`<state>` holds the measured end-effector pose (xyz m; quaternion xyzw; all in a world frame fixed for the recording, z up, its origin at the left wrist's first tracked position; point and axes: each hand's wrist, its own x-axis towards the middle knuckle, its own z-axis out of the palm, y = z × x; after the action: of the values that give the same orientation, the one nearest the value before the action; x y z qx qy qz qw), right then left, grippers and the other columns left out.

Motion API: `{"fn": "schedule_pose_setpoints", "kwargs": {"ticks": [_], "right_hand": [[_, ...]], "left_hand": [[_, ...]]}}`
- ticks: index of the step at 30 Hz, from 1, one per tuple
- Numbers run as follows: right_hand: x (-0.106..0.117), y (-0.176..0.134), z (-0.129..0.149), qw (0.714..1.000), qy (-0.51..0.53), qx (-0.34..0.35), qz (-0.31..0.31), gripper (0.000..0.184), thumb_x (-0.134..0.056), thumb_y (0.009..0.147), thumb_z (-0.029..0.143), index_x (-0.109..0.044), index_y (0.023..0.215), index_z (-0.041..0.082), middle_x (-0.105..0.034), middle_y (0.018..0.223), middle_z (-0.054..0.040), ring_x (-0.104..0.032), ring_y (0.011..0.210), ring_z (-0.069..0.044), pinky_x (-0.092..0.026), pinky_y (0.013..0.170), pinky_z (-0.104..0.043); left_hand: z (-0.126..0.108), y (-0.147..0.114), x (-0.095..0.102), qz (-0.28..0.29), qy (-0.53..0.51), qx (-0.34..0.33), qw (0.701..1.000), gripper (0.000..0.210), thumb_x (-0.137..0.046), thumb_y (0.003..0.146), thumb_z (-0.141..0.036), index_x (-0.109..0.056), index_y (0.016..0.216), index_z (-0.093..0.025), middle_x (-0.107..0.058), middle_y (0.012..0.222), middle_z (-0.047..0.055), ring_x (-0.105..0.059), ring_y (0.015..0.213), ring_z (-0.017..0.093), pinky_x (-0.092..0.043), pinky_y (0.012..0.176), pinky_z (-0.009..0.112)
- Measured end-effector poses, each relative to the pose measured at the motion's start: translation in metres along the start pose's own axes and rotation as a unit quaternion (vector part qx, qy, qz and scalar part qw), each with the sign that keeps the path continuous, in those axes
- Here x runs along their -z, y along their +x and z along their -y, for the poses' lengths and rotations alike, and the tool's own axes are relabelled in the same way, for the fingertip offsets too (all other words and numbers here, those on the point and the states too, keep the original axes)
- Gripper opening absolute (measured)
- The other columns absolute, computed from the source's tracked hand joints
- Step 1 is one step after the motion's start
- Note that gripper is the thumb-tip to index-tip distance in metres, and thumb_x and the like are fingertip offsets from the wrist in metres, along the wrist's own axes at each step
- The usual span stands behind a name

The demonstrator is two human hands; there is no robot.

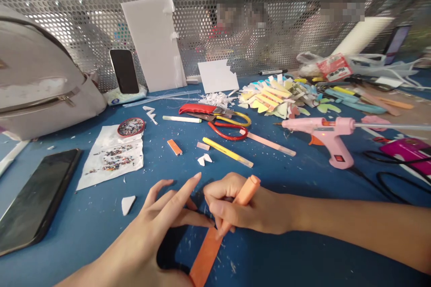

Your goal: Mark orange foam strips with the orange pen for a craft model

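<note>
My right hand grips an orange marker, its tip pointing down onto an orange foam strip that lies on the blue table. My left hand rests on the table beside the strip's upper end, thumb touching near it and the other fingers spread and lifted. The marker's tip is hidden behind my fingers.
A pink glue gun lies to the right with its black cord. Scissors, a red cutter, a yellow pen and foam scraps lie ahead. A phone, a glitter sheet and a bag are left.
</note>
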<state>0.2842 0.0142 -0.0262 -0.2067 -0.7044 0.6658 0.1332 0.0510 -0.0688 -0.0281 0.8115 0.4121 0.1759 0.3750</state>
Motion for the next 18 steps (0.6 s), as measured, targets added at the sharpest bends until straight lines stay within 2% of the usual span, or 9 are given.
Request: {"fn": "schedule_pose_setpoints", "kwargs": {"ticks": [2,5,8,10,12,14,18], "right_hand": [[0.0004,-0.0001,0.0008,1.000,-0.009,-0.006,0.000,0.044,-0.060,0.094,0.053,-0.049,0.070,0.018,-0.059,0.062,0.0011,-0.058,0.058,-0.013,-0.039,0.053,-0.021],[0.0007,-0.0001,-0.0010,0.998,-0.065,0.016,0.001,0.038,-0.064,0.092,0.047,-0.052,0.071,0.018,-0.056,0.064,0.0028,-0.048,0.057,-0.010,-0.034,0.052,-0.021],[0.0005,-0.0007,-0.0038,0.994,-0.088,0.058,-0.002,0.042,-0.053,0.098,0.041,-0.045,0.063,0.019,-0.052,0.058,0.0030,-0.048,0.054,-0.011,-0.036,0.053,-0.023],[0.0001,-0.0013,-0.0043,0.997,-0.061,0.052,-0.002,0.046,-0.044,0.101,0.041,-0.043,0.060,0.020,-0.053,0.055,0.0013,-0.053,0.053,-0.012,-0.040,0.053,-0.024],[-0.0002,-0.0017,-0.0033,0.999,-0.034,0.028,-0.010,0.049,-0.042,0.102,0.044,-0.046,0.060,0.020,-0.055,0.055,-0.0002,-0.056,0.052,-0.014,-0.042,0.053,-0.025],[-0.0005,-0.0016,-0.0014,1.000,-0.015,0.005,-0.019,0.048,-0.047,0.100,0.049,-0.048,0.063,0.019,-0.056,0.056,-0.0003,-0.059,0.055,-0.015,-0.043,0.053,-0.025],[-0.0007,-0.0003,0.0007,0.999,-0.028,0.007,-0.016,0.039,-0.057,0.095,0.048,-0.048,0.070,0.019,-0.062,0.064,-0.0003,-0.059,0.059,-0.014,-0.040,0.053,-0.022]], "left_hand": [[0.0003,0.0002,-0.0003,-0.004,0.007,0.000,1.000,0.147,-0.097,0.062,-0.016,0.011,0.158,-0.046,-0.066,0.140,-0.004,-0.054,0.134,0.020,0.000,0.127,0.047],[0.0005,0.0004,-0.0003,-0.007,0.013,0.001,1.000,0.149,-0.098,0.060,-0.016,0.010,0.158,-0.045,-0.067,0.140,-0.004,-0.054,0.133,0.021,0.000,0.127,0.046],[0.0003,-0.0002,0.0000,-0.001,0.012,0.004,1.000,0.148,-0.098,0.061,-0.017,0.011,0.158,-0.046,-0.066,0.140,-0.005,-0.053,0.134,0.019,0.003,0.127,0.043],[0.0003,-0.0009,0.0001,0.005,0.008,0.004,1.000,0.147,-0.097,0.063,-0.018,0.012,0.157,-0.046,-0.066,0.141,-0.006,-0.053,0.134,0.017,0.005,0.126,0.041],[0.0008,-0.0010,0.0001,0.004,0.006,0.002,1.000,0.143,-0.096,0.066,-0.022,0.012,0.157,-0.046,-0.067,0.140,-0.005,-0.053,0.135,0.018,0.004,0.126,0.043],[0.0021,-0.0007,0.0001,0.000,0.010,-0.005,1.000,0.140,-0.094,0.069,-0.027,0.012,0.158,-0.045,-0.068,0.139,-0.003,-0.054,0.135,0.020,0.001,0.127,0.048],[0.0054,0.0005,0.0001,0.001,0.028,-0.015,0.999,0.139,-0.094,0.070,-0.031,0.012,0.160,-0.041,-0.069,0.136,0.001,-0.055,0.134,0.024,-0.005,0.128,0.056]]}}
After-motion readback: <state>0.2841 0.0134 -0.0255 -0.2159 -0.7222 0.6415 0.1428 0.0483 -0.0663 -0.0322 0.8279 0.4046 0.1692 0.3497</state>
